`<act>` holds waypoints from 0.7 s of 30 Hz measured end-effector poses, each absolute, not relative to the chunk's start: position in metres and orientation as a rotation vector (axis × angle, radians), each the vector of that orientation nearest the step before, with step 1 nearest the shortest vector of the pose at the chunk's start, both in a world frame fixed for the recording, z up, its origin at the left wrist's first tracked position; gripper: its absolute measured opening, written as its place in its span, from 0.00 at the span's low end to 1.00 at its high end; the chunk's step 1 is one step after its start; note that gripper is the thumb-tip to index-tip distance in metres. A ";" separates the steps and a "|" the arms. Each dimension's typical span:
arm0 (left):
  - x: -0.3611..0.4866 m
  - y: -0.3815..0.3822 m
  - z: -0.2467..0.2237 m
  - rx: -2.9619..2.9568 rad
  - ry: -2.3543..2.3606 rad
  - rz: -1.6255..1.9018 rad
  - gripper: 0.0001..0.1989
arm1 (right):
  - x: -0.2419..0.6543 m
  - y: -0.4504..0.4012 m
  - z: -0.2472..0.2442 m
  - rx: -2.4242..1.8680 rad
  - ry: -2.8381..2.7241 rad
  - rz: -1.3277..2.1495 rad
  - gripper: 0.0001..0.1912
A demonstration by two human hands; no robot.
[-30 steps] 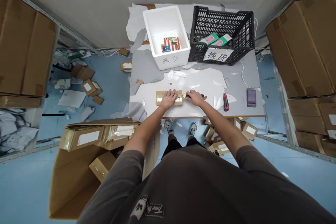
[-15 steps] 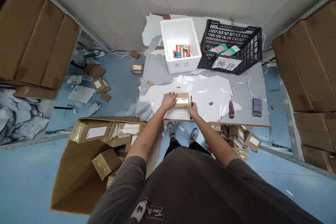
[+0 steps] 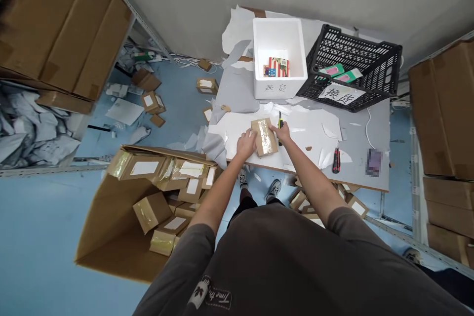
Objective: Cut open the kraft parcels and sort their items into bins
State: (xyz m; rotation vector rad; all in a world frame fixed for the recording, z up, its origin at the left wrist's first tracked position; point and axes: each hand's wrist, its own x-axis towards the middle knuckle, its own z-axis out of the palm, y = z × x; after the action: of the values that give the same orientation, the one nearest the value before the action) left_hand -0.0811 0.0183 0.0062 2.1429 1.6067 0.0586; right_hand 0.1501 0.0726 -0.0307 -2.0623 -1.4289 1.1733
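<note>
A small cardboard box (image 3: 265, 139) with shiny clear tape along its top is between my hands, near the front edge of the table. My left hand (image 3: 246, 145) grips its left side, fingers bent against the edge. In my right hand (image 3: 283, 133) is a yellow and black utility knife (image 3: 280, 122), its tip pointing away from me. The fingertips of that hand also touch the box's right side. White paper scraps (image 3: 276, 108) lie just beyond the box.
Behind stand a white foam bin (image 3: 276, 90) with a colourful packet and a black plastic crate (image 3: 355, 59) with green packs. A red utility knife (image 3: 336, 160) and a blurred phone (image 3: 374, 162) lie right. A large carton (image 3: 99, 227) of boxes stands left; a person's shoe (image 3: 412, 256) shows lower right.
The box has been turned from lying crosswise to pointing away from me. My left hand has moved from its top to its left side. The view has shifted, and a shoe has appeared lower right.
</note>
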 end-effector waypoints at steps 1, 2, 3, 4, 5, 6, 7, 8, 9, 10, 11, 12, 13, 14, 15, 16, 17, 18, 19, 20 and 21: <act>-0.086 0.022 0.009 2.265 1.455 0.053 0.29 | 0.156 0.061 -0.031 -2.067 -1.333 1.216 0.28; -0.089 0.027 0.012 2.361 1.274 0.036 0.29 | 0.160 0.049 -0.032 -2.063 -1.275 1.271 0.31; -0.091 0.032 0.014 2.424 1.106 0.013 0.29 | 0.163 0.039 -0.033 -2.056 -1.223 1.313 0.33; -0.091 0.037 0.015 2.458 0.977 -0.016 0.29 | 0.164 0.031 -0.034 -2.048 -1.195 1.345 0.34; -0.089 0.042 0.016 2.476 0.903 -0.051 0.28 | 0.163 0.027 -0.035 -2.042 -1.184 1.367 0.34; -0.086 0.047 0.016 2.487 0.874 -0.095 0.27 | 0.159 0.026 -0.036 -2.045 -1.181 1.370 0.34; -0.083 0.053 0.016 2.495 0.874 -0.145 0.27 | 0.154 0.029 -0.037 -2.056 -1.190 1.354 0.33; -0.079 0.058 0.016 2.500 0.889 -0.193 0.27 | 0.149 0.034 -0.037 -2.073 -1.216 1.324 0.31; -0.075 0.064 0.016 2.503 0.912 -0.234 0.28 | 0.143 0.042 -0.036 -2.093 -1.253 1.281 0.30; -0.073 0.069 0.015 2.506 0.940 -0.266 0.30 | 0.137 0.050 -0.034 -2.108 -1.304 1.227 0.28; -0.071 0.073 0.016 2.508 0.972 -0.288 0.32 | 0.133 0.058 -0.031 -2.121 -1.348 1.177 0.27; -0.070 0.076 0.016 2.511 1.005 -0.303 0.32 | 0.131 0.065 -0.028 -2.132 -1.375 1.135 0.26; -0.070 0.077 0.017 2.512 1.039 -0.313 0.31 | 0.132 0.070 -0.023 -2.137 -1.373 1.102 0.24; -0.070 0.076 0.018 2.512 1.072 -0.317 0.29 | 0.134 0.072 -0.019 -2.139 -1.339 1.087 0.21; -0.069 0.074 0.018 2.510 1.102 -0.309 0.27 | 0.139 0.070 -0.014 -2.133 -1.282 1.095 0.19; -0.069 0.070 0.019 2.504 1.129 -0.287 0.26 | 0.146 0.065 -0.009 -2.119 -1.221 1.122 0.17; -0.069 0.066 0.018 2.494 1.158 -0.251 0.26 | 0.154 0.058 -0.004 -2.102 -1.169 1.166 0.16; -0.068 0.062 0.018 2.480 1.186 -0.209 0.27 | 0.162 0.049 0.001 -2.083 -1.142 1.223 0.16; -0.066 0.058 0.016 2.462 1.212 -0.168 0.29 | 0.170 0.038 0.005 -2.061 -1.145 1.285 0.17; -0.064 0.054 0.014 2.443 1.235 -0.134 0.32 | 0.177 0.028 0.009 -2.034 -1.184 1.351 0.17; -0.061 0.052 0.011 2.425 1.251 -0.113 0.36 | 0.183 0.019 0.012 -1.998 -1.256 1.416 0.19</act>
State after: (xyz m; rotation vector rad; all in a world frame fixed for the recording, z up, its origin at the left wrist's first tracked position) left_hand -0.0610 0.0518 0.0115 2.4247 1.2513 -0.1134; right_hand 0.1828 0.0187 0.0123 -1.9981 -1.2556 1.4159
